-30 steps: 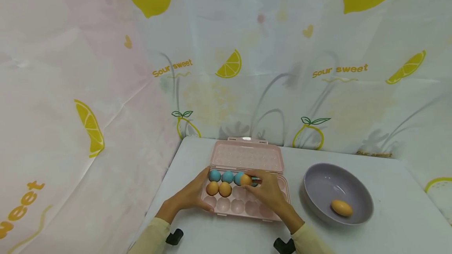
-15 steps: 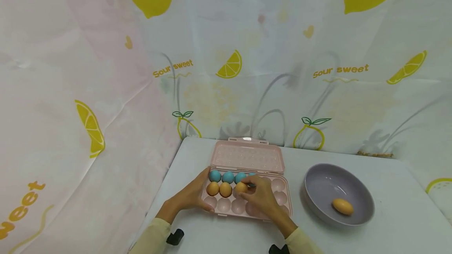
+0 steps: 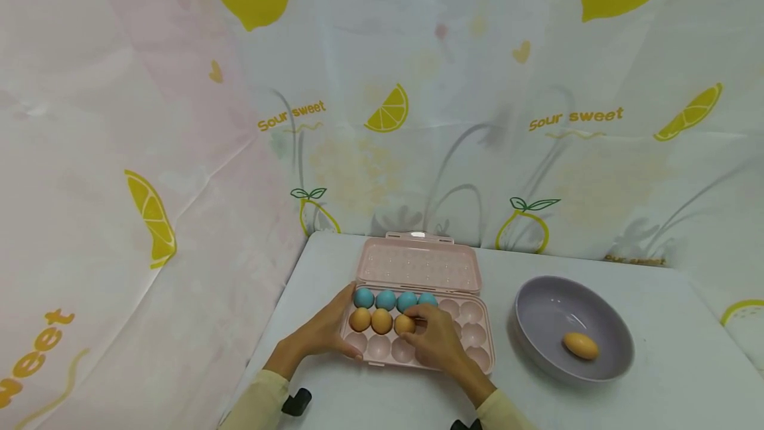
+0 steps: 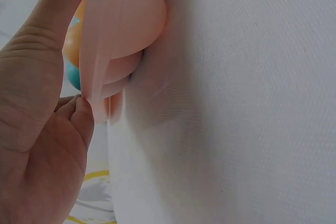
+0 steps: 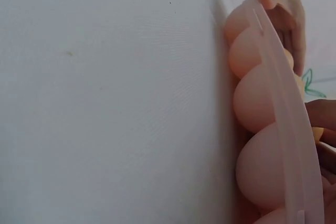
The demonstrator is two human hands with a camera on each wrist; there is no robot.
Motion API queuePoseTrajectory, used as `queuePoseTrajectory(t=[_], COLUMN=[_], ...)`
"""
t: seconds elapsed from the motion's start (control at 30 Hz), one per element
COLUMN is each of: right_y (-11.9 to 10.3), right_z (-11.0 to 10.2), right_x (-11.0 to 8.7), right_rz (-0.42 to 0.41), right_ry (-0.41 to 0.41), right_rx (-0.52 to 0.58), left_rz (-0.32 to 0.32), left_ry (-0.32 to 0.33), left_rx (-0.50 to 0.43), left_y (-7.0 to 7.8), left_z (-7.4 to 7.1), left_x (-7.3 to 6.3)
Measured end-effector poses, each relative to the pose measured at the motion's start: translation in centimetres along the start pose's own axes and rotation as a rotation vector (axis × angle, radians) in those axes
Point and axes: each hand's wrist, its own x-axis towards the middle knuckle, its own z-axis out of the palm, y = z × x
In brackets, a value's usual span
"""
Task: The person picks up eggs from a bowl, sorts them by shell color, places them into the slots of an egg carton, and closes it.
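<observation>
One brown egg point(image 3: 402, 325), pinched in right hand point(image 3: 439, 340)

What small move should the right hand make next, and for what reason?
Probably the right hand should release the orange egg and lift away: that egg appears seated in the carton's middle row, beside two other orange eggs. The left hand holds the carton's end, and one more egg waits in the bowl.

This looked like a makeshift booth — lemon-printed sheeting point(image 3: 418, 171) walled the far and left sides of a white desk point(image 3: 674, 350) — though whether inside a home or studio could not be told.
</observation>
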Motion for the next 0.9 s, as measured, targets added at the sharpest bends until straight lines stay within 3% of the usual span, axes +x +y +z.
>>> queuePoseTrajectory(t=[0.33, 0.63, 0.9], right_y=[0.1, 0.1, -0.9], right_z=[0.3, 0.0, -2.6], right_x=[0.0, -0.1, 0.5], right_rz=[-0.070, -0.076, -0.172], right_ry=[0.025, 0.002, 0.061], right_rx=[-0.061, -0.079, -0.047], left_rz=[0.005, 0.017, 0.019], left_ry=[0.008, 0.017, 0.022], left_rx=[-0.006, -0.021, -0.019], left_y=[-0.1, -0.2, -0.3], left_z=[0.0, 0.1, 0.2], left_x=[-0.1, -0.1, 0.0])
